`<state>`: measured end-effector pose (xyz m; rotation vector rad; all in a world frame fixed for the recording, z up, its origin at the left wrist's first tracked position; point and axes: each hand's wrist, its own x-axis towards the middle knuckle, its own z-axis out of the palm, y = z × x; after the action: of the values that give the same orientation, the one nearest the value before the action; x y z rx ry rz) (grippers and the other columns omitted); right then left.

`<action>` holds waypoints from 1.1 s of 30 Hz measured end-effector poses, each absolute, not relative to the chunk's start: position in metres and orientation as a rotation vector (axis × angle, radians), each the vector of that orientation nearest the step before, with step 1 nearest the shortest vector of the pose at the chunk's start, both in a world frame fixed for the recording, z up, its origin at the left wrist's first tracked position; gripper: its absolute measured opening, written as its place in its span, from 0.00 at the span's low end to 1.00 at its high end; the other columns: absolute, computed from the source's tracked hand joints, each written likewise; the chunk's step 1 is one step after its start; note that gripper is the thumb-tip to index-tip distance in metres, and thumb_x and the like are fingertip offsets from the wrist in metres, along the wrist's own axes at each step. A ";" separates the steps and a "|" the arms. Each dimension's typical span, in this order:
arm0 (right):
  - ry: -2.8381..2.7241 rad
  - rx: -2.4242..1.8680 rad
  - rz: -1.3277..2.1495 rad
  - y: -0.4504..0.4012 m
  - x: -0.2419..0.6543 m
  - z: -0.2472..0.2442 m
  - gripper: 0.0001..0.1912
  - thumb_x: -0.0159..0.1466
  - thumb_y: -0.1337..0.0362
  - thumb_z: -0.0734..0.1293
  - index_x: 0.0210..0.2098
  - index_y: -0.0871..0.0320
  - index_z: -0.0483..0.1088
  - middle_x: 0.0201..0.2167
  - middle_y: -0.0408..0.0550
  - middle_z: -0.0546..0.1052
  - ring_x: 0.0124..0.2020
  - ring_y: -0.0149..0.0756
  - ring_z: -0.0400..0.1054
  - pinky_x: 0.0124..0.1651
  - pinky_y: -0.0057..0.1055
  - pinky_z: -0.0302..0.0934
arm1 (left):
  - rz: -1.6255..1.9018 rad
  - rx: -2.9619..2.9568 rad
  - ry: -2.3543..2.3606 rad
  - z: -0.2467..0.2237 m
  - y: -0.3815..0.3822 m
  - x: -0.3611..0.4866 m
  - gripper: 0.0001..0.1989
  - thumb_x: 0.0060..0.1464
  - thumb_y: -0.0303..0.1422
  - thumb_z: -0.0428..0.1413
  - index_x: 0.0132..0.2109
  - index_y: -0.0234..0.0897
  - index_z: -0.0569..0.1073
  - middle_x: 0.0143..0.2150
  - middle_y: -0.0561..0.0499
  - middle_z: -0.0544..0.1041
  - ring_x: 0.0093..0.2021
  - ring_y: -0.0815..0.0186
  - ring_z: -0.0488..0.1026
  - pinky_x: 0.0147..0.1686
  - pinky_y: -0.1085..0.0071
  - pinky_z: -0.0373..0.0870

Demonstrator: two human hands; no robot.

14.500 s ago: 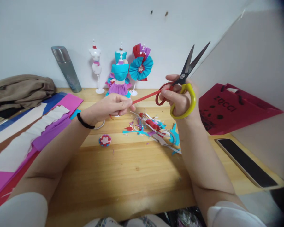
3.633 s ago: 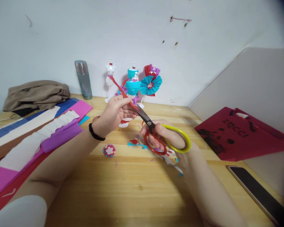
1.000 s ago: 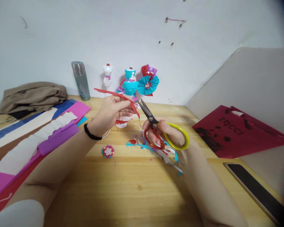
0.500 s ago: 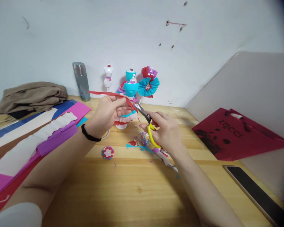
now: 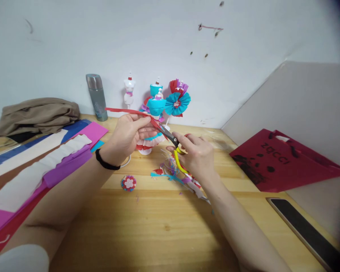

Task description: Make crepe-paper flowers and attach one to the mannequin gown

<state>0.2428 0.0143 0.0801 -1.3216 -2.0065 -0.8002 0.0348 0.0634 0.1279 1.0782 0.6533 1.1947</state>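
A narrow red paper strip (image 5: 124, 110) is pinched between the thumb and fingers of my left hand (image 5: 133, 130), one end sticking out to the left. My right hand (image 5: 197, 153) grips yellow-handled scissors (image 5: 178, 160) with dark blades pointing up and left. The blade tips meet the red strip just right of my left fingertips. Behind my hands stand small dress forms, one with a turquoise top (image 5: 156, 107). A turquoise paper flower (image 5: 177, 104) covers the front of another. Below lie colourful paper scraps (image 5: 172, 172) and a round flower rosette (image 5: 129, 183).
Coloured paper sheets (image 5: 45, 166) pile up on the left beside a brown cloth (image 5: 39, 115). A grey flask (image 5: 96, 98) and a bare white dress form (image 5: 129, 90) stand near the wall. On the right are a red paper bag (image 5: 286, 162) and a phone (image 5: 303, 230).
The scissors have shifted slightly left and their blades now reach further onto the red strip. My left hand keeps its pinch, nearly still.
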 end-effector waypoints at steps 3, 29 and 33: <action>-2.023 -1.369 -0.752 0.014 0.244 0.080 0.17 0.68 0.59 0.64 0.51 0.57 0.77 0.25 0.49 0.74 0.27 0.36 0.64 0.34 0.33 0.52 | 1.207 1.082 0.656 0.129 0.063 0.035 0.06 0.51 0.30 0.62 0.32 0.30 0.75 0.30 0.45 0.81 0.28 0.65 0.79 0.35 0.67 0.80; -2.016 -1.409 -0.701 0.017 0.247 0.076 0.15 0.66 0.59 0.65 0.49 0.54 0.79 0.25 0.50 0.76 0.26 0.38 0.66 0.33 0.35 0.49 | 1.186 1.065 0.647 0.126 0.066 0.034 0.05 0.52 0.29 0.62 0.33 0.30 0.76 0.29 0.46 0.81 0.29 0.62 0.81 0.32 0.69 0.80; -2.018 -1.418 -0.626 0.016 0.246 0.079 0.15 0.67 0.57 0.65 0.46 0.54 0.79 0.25 0.51 0.77 0.25 0.39 0.67 0.33 0.35 0.50 | 1.146 1.055 0.628 0.127 0.066 0.033 0.04 0.53 0.29 0.62 0.33 0.31 0.77 0.28 0.49 0.81 0.28 0.64 0.80 0.32 0.71 0.78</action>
<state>0.2457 0.0157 0.0788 -1.4179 -2.0183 -0.6263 0.0331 0.0656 0.1265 1.0547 0.6276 1.1456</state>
